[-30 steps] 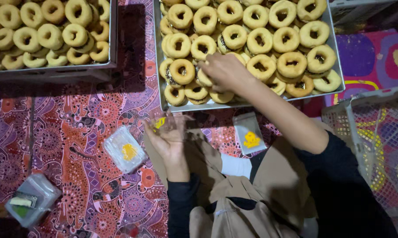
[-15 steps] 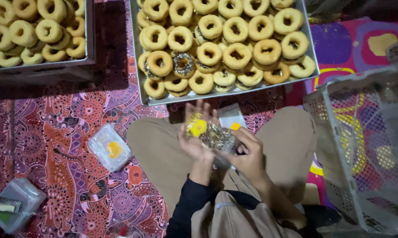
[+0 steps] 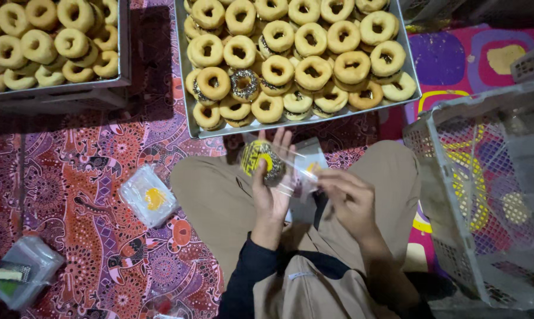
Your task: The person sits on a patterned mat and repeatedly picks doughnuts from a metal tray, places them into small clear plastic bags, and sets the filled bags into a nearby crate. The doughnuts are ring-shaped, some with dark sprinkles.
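My left hand [image 3: 271, 188] holds a sprinkled doughnut inside a clear plastic bag [image 3: 265, 162] with a yellow label, palm up over my lap. My right hand [image 3: 349, 199] pinches the open end of that bag just to the right of it. Both hands hover above my tan trousers. A metal tray [image 3: 196, 127] full of ring doughnuts lies just beyond my hands. Most doughnuts are plain, and a few near the front carry dark sprinkles.
A second tray of plain doughnuts [image 3: 54, 88] sits at the upper left. A stack of clear bags with yellow labels [image 3: 148, 196] lies on the patterned red mat [image 3: 72, 177]. A small plastic container [image 3: 21, 272] is at the lower left, a white mesh crate [image 3: 485, 195] at the right.
My right hand came back from the tray with a sprinkled doughnut. The doughnut now sits in the clear bag held by both hands over my lap.
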